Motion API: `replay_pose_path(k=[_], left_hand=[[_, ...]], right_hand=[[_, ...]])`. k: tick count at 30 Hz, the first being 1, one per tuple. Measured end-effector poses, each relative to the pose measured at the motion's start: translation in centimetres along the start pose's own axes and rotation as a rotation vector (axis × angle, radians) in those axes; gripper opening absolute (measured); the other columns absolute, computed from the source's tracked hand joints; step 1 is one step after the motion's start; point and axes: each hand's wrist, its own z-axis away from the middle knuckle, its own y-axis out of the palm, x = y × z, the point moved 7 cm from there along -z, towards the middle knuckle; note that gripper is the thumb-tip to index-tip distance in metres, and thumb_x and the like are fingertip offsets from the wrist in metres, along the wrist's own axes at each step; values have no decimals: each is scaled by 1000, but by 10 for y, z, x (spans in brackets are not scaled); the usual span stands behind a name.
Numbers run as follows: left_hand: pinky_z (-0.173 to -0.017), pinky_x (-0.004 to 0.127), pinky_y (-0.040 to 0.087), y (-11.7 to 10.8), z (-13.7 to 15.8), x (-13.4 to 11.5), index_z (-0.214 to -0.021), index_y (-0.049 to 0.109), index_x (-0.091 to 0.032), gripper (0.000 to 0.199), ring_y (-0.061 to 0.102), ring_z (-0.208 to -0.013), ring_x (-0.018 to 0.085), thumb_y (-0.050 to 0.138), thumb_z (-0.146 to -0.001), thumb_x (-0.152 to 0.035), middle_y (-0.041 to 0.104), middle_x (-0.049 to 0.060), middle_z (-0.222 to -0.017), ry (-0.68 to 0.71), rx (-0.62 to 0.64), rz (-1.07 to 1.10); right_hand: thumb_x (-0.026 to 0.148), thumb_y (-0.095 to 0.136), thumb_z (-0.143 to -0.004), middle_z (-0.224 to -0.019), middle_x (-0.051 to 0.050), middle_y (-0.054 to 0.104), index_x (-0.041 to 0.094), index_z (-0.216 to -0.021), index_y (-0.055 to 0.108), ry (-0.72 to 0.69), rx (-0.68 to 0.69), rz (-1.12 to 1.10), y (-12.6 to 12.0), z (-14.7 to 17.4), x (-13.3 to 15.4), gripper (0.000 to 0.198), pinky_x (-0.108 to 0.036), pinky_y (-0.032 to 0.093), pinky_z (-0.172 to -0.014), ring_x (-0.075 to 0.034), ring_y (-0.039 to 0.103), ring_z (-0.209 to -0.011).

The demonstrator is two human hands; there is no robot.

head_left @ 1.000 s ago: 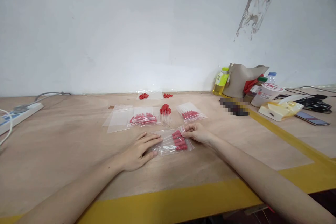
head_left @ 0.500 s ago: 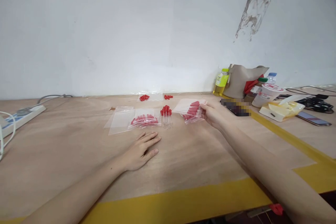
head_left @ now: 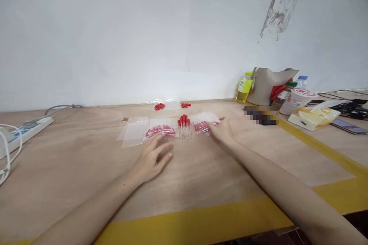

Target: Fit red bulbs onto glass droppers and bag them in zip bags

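Note:
My left hand (head_left: 155,157) is open, fingers spread, with its fingertips at the near edge of a clear zip bag (head_left: 161,129) holding red-ended sticks. Other flat clear bags (head_left: 135,130) lie partly beneath that one. My right hand (head_left: 222,131) has its thumb and fingers on the right end of another clear bag (head_left: 201,125) with red pieces inside, and hides part of it. Between the two bags, a small bunch of thin pins with red tips (head_left: 184,125) lies side by side, tips pointing toward the wall.
Two little heaps of red caps, left (head_left: 160,106) and right (head_left: 186,105), lie on clear plastic near the wall. At right are a yellow bottle (head_left: 243,89), a grey bag (head_left: 260,86), a cup (head_left: 297,101) and a tissue pack (head_left: 313,118). A power strip (head_left: 27,134) lies at left.
My right hand has moved left and brought the bag down flatter beside the pins. My left hand has lifted slightly toward the left bag's near edge. The view has shifted a little.

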Motion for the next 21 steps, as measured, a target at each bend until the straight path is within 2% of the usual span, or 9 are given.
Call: replay_pose_path(k=[2,3,5,7,9,12,14,16,21], left_hand=[[-102,42,27,-12,-4,26,-112,55,-22,36,32,-123,24,38,-86,-39,40,7,-130,-112,-162,-106],[-102,41,28,-17,-5,42,-111,56,-20,36,34,-121,25,38,-86,-38,42,9,-127,-188,-227,-154],[-102,39,27,-18,-6,76,-111,56,-13,40,31,-123,27,37,-85,-37,42,13,-127,-335,-231,-247],[-101,41,26,-13,-4,108,-116,51,-8,48,22,-127,30,35,-84,-41,37,17,-131,-498,-138,-304],[-99,42,29,-2,-2,129,-115,49,-4,53,26,-126,32,31,-85,-44,39,20,-128,-600,16,-301],[-92,41,34,9,-1,136,-101,54,-6,46,41,-114,31,28,-86,-41,51,19,-114,-577,162,-274],[-89,39,36,9,-3,134,-93,56,-10,37,47,-108,29,28,-87,-33,55,16,-107,-548,170,-271],[-88,36,38,6,-3,134,-89,57,-13,31,48,-107,26,29,-86,-24,56,14,-107,-560,152,-267],[-82,31,40,3,-1,140,-81,60,-16,30,55,-98,23,31,-85,-18,61,9,-103,-601,87,-229]], right_hand=[[39,57,-67,-72,-4,59,16,-97,46,-191,-67,199,-9,3,20,39,-27,40,-57,-19,56,-68],[36,54,-70,-71,-4,59,16,-93,49,-287,-37,231,-5,6,30,30,-27,39,-59,-18,55,-67],[27,50,-71,-70,-3,60,17,-79,55,-461,99,236,13,16,47,13,-25,39,-61,-15,55,-66],[20,50,-69,-70,-3,61,17,-68,57,-526,257,227,37,24,57,7,-23,39,-64,-14,55,-68],[15,51,-67,-70,-4,63,16,-64,59,-478,350,219,60,26,60,8,-23,39,-67,-14,56,-69],[14,51,-68,-77,-6,64,16,-71,62,-374,329,201,84,16,63,11,-23,39,-70,-16,57,-77],[16,51,-69,-82,-8,64,15,-76,62,-299,293,185,97,4,63,14,-24,39,-71,-17,57,-83],[17,49,-71,-81,-8,64,14,-74,62,-223,278,162,108,-7,61,13,-24,40,-69,-17,57,-82],[17,49,-70,-53,-3,56,16,-53,56,-54,314,65,126,-25,53,17,-22,39,-53,-14,55,-58]])
